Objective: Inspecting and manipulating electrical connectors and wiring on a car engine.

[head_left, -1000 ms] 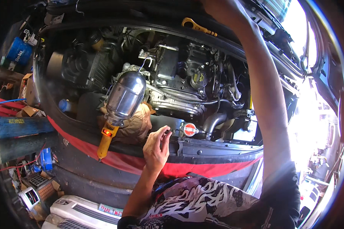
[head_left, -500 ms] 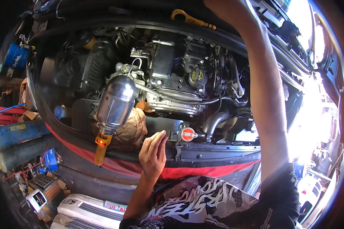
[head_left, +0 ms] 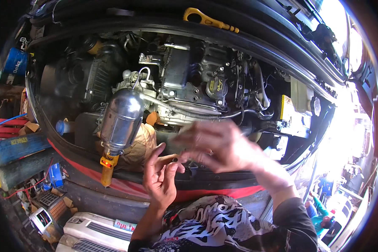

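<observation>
My left hand [head_left: 160, 182] is in front of the engine bay, palm turned up. A small dark round piece [head_left: 175, 160], too small to name, shows at its fingertips beside the thumb. Close to it on the right, my right hand [head_left: 222, 145] is smeared by motion over the radiator area, and its fingers cannot be made out. A metal-hooded work lamp [head_left: 121, 119] with a yellow handle [head_left: 108, 170] hangs by a hook left of my hands. Behind them lies the engine [head_left: 176, 69] with its black oil filler cap [head_left: 216, 88].
A yellow-handled tool [head_left: 210, 20] lies at the far edge of the bay. Brown cloth [head_left: 140, 147] sits behind the lamp. On the right is the battery [head_left: 294, 117]. Gas cylinders [head_left: 21, 145] and a white bumper [head_left: 92, 233] stand left. Another person [head_left: 321, 214] is at far right.
My right arm has come down from the far edge, bringing the hand beside my left. The left hand has turned palm up with fingers parted. The radiator cap is now hidden.
</observation>
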The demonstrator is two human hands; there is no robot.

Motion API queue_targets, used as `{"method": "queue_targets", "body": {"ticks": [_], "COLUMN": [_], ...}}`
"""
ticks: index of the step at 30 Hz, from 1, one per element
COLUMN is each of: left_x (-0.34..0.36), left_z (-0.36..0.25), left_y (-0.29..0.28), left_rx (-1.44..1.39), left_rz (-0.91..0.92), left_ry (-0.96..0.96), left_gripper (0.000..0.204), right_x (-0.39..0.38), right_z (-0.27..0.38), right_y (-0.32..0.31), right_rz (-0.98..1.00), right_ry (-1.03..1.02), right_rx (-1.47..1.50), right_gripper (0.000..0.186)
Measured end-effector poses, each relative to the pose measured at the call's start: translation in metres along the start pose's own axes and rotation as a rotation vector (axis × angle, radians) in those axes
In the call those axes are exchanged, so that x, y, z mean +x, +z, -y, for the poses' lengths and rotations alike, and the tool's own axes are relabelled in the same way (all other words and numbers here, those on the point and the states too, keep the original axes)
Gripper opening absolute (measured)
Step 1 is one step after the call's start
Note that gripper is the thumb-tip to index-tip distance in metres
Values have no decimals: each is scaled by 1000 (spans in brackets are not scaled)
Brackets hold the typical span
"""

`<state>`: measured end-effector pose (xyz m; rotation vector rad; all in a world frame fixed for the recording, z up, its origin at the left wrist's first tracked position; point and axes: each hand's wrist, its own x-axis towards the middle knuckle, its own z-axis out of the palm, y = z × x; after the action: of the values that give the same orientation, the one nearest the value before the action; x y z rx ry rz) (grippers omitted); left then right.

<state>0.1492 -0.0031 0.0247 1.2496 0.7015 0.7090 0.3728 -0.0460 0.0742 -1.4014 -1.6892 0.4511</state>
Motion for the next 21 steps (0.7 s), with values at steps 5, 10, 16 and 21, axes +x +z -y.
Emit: {"method": "queue_targets", "body": {"ticks": [5,10,16,21], "left_x": [10,16,6,24], "left_z": [-17,-17,-26,-44], "left_y": [5,8,-45,-85], "left_rx": [-60,-1,1125,1359], "left_rz": [72,66,-235,-427], "left_ry": [-28,-99,420,-66], "left_gripper": [56,55,56,67], "right_x": [-31,-36,-35,-53], "right_z": [1,-7,-25,-59], "right_y": [27,32,5,-23], "right_rz": [-32,-62,-253,-678], "right_ry": [150,232,344,638], "right_rx": [362,464,401,435], "right_gripper": [33,28,13,21]}}
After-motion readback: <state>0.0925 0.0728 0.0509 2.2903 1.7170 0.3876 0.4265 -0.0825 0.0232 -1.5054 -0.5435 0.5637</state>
